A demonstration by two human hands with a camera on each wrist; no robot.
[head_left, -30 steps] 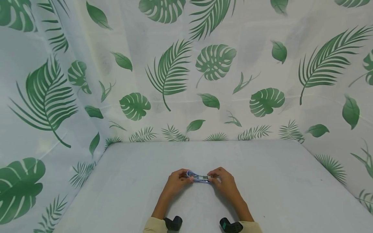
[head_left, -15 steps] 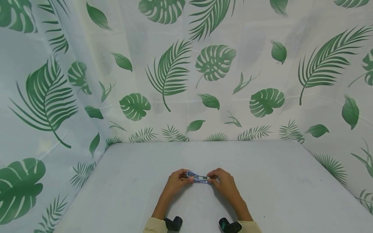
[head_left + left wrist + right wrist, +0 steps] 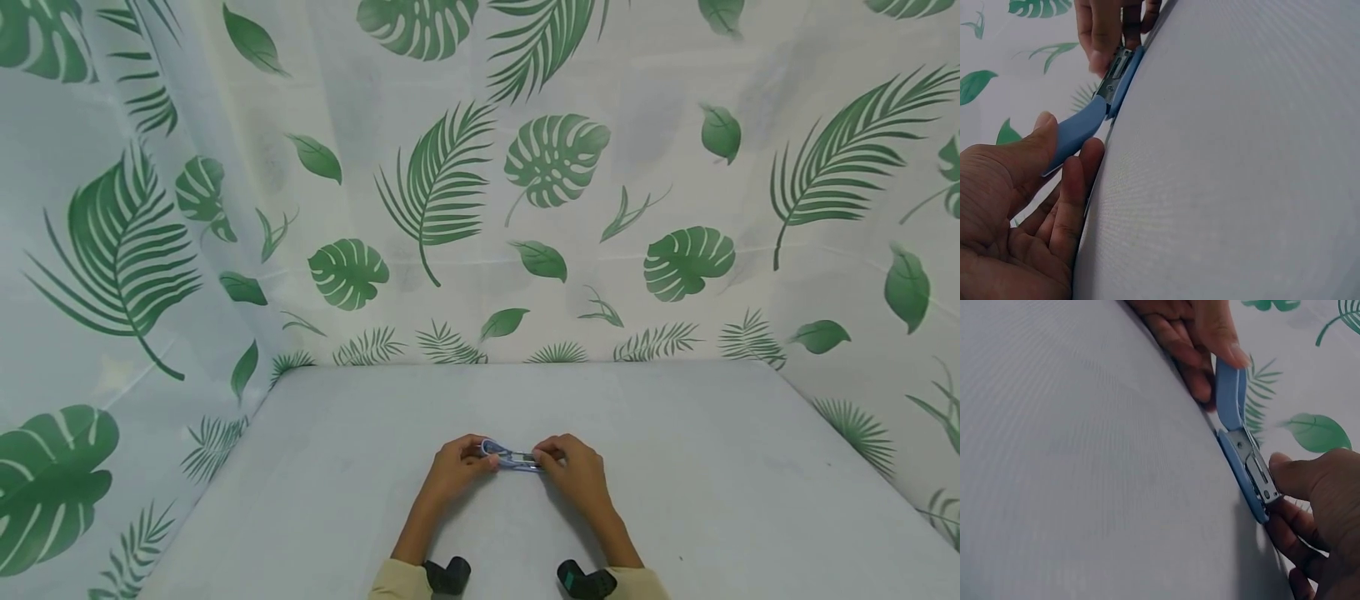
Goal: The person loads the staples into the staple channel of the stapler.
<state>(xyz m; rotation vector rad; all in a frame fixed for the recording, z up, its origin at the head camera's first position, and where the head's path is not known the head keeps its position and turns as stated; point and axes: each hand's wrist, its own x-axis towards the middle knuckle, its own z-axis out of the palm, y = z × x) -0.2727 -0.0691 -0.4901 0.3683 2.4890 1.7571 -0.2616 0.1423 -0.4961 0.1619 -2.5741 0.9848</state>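
A small blue stapler-like tool (image 3: pixel 514 459) with a metal middle part lies between the two hands, low over the white table. At its left end, the left hand (image 3: pixel 454 468) pinches the blue handle (image 3: pixel 1079 132) between thumb and fingers. The right hand (image 3: pixel 576 472) has thumb and fingers around the other end, at the metal part (image 3: pixel 1255 464) and the blue base (image 3: pixel 1241 478). In the right wrist view the handle stands at an angle to the base.
The white table (image 3: pixel 360 408) reaches back to a curtain (image 3: pixel 585 267) printed with green leaves, which also hangs at both sides. Black devices (image 3: pixel 447 575) are worn at both wrists, by the light sleeves (image 3: pixel 401 581).
The right hand's fingers have shifted slightly on their end of the tool, and the right wrist has moved a little to the left. The left hand has stayed in place.
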